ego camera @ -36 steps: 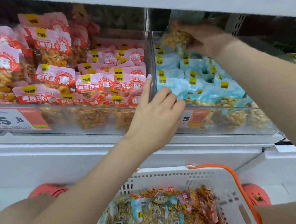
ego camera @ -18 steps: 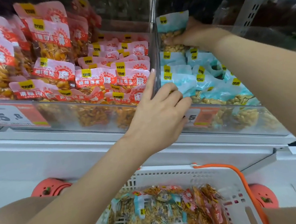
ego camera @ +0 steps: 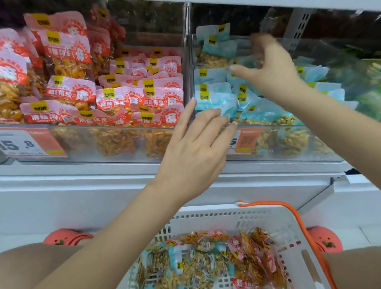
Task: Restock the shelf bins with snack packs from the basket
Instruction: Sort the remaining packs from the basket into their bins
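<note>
Shelf (ego camera: 186,167) carried two clear bins side by side. Left bin (ego camera: 108,143), toward the shelf's left end, was heaped with red snack packs (ego camera: 118,99), stacked highest at its left side. Right bin (ego camera: 282,142) held blue snack packs (ego camera: 218,101), with two propped upright at its back left corner.

Basket (ego camera: 280,219), white with an orange handle, sat below the shelf's front edge and held a thick mixed layer of red and blue packs (ego camera: 207,265). Judged: restocking well underway but much left to move.

Left hand (ego camera: 194,153) lay at the front edge by the divider (ego camera: 187,54) between bins, fingers loosely spread, touching a front blue pack, gripping nothing.

Right hand (ego camera: 270,71) hovered over the right bin's rear, fingers apart, motion-blurred, apparently empty.
</note>
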